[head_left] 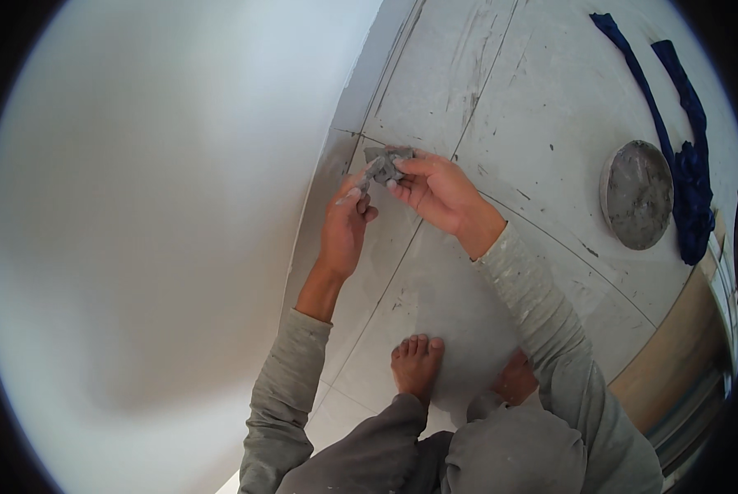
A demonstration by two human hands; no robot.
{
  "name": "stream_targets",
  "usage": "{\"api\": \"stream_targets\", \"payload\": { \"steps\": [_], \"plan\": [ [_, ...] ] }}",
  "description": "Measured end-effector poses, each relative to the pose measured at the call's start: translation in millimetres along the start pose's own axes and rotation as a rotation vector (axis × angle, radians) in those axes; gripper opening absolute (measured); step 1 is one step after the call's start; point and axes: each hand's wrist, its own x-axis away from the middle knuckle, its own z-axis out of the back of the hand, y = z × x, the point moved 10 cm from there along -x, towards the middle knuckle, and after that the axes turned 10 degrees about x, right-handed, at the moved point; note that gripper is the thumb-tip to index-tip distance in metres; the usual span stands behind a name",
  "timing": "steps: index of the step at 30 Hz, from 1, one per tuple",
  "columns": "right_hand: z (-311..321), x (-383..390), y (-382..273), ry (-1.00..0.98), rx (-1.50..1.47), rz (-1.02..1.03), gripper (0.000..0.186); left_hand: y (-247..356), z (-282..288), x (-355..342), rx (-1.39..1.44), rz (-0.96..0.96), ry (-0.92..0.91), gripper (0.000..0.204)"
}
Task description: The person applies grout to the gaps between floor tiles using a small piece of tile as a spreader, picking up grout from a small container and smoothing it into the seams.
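A crumpled grey piece [388, 167], perhaps a rag or sponge, is held up between my two hands close to the wall's foot. My right hand [441, 191] grips it with thumb and fingers from the right. From the left, my left hand [348, 222] pinches its lower left part, with the other fingers curled. Grey smears show on the fingertips. What exactly the piece is made of cannot be told, and the fingers hide part of it.
A smooth white wall [155, 222] stands close on my left. Pale floor tiles [542, 107] bear dark grey smears and crumbs. On the right lie a round bowl [637, 196] with grey residue inside, dark blue cloth [692, 185] and wooden boards [670, 346]. My bare feet [417, 362] are below.
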Motion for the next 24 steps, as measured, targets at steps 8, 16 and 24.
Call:
{"api": "stream_targets", "payload": {
  "steps": [8, 16, 24],
  "plan": [
    [-2, 6, -15, 0.176, 0.070, 0.163, 0.022, -13, 38, 34, 0.046, -0.008, 0.083, 0.059],
    [-17, -21, -15, 0.555, 0.608, 0.584, 0.019, -35, 53, 93, 0.064, 0.007, 0.328, 0.056],
    [-62, 11, -3, 0.562, 0.960, 1.174, 0.044, -50, 71, 153, -0.042, 0.038, 0.432, 0.052]
  ]
}}
